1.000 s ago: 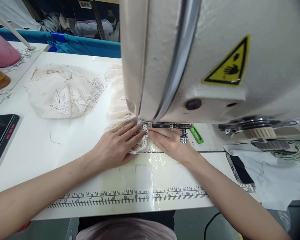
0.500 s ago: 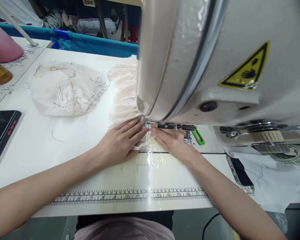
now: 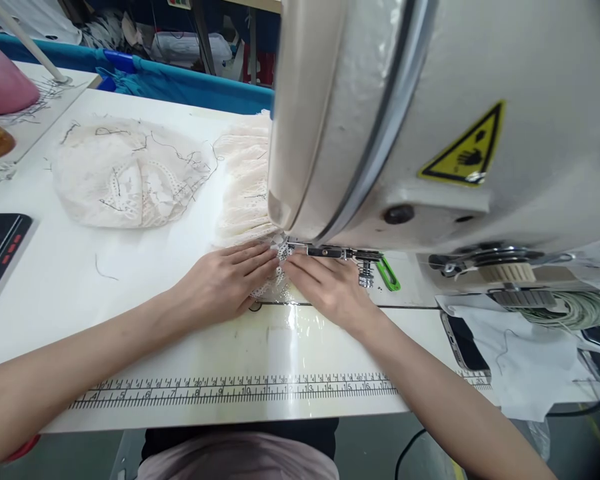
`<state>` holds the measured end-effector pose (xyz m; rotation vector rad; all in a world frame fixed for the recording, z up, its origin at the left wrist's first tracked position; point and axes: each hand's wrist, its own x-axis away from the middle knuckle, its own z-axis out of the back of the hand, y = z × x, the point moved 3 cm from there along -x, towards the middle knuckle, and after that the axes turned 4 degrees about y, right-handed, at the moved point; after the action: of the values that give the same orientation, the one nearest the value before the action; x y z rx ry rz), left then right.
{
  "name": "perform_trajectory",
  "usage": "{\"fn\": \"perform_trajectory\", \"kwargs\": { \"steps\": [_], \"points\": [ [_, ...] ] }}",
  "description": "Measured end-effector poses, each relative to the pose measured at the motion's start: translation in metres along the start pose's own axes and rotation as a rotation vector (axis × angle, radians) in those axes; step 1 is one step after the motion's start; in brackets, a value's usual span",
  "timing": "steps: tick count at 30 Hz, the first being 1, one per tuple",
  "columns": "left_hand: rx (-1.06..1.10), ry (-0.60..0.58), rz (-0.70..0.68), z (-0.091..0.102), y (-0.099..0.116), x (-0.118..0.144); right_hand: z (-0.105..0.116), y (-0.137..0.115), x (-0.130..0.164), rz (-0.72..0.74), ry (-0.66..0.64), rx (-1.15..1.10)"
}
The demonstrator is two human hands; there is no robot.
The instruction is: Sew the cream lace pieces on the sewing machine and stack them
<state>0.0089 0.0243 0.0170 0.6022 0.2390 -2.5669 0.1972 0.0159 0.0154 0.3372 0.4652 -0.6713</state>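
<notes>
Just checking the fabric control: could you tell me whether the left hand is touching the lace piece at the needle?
Touching. The head view shows the left hand lying flat with fingertips pressed on the lace piece.

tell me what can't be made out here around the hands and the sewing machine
- Needle, head view: hidden behind the sewing machine head.
- Lace piece: mostly covered by the left hand and right hand.
- Phone: partly under white cloth.
- Ruler numbers: too small to read surely.

Openwork cream lace cloth (image 3: 245, 193), glossy white table (image 3: 130, 287), matt-painted metal machine (image 3: 430, 100)
</notes>
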Motion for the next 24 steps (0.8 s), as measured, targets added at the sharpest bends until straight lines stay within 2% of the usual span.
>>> {"fn": "perform_trajectory", "kwargs": {
  "steps": [3,9,24],
  "points": [
    [-0.005,0.024,0.010,0.0002,0.0003,-0.0012,0.0018,-0.0042,-0.0041,0.007,-0.005,-0.035],
    [-0.016,0.041,0.025,0.0009,0.0028,-0.0025,0.0048,-0.0071,-0.0082,0.069,0.096,-0.099],
    [-0.071,0.034,0.063,-0.0006,0.0052,-0.0045,0.0025,-0.0048,-0.0034,0.024,0.068,-0.101]
  ]
}}
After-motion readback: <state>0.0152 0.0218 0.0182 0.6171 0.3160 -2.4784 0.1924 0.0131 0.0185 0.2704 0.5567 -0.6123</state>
